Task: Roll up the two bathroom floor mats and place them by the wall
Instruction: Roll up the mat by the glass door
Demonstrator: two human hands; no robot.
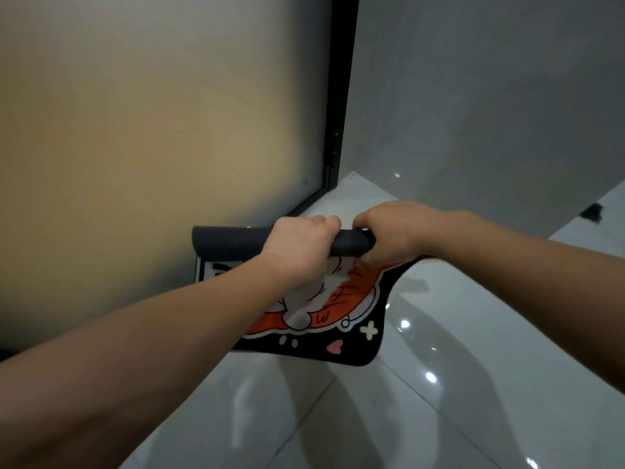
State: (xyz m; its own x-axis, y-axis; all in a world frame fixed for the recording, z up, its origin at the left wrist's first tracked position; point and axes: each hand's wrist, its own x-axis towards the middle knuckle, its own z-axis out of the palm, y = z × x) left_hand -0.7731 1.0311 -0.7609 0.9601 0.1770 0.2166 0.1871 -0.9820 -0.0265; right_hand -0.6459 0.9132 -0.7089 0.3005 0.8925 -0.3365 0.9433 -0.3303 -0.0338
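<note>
A floor mat (341,319) with a black border and an orange-and-white cartoon print is held up off the floor. Its top part is wound into a dark roll (230,240), and the rest hangs loose below. My left hand (301,252) grips the roll near its middle. My right hand (392,231) grips the roll's right end. My left forearm hides part of the hanging print. Only one mat is in view.
A frosted glass door (152,130) with a black frame (341,113) fills the left side. A grey wall (490,96) stands behind and to the right. Glossy white floor tiles (406,418) lie below. A small dark object (592,211) lies on the floor at far right.
</note>
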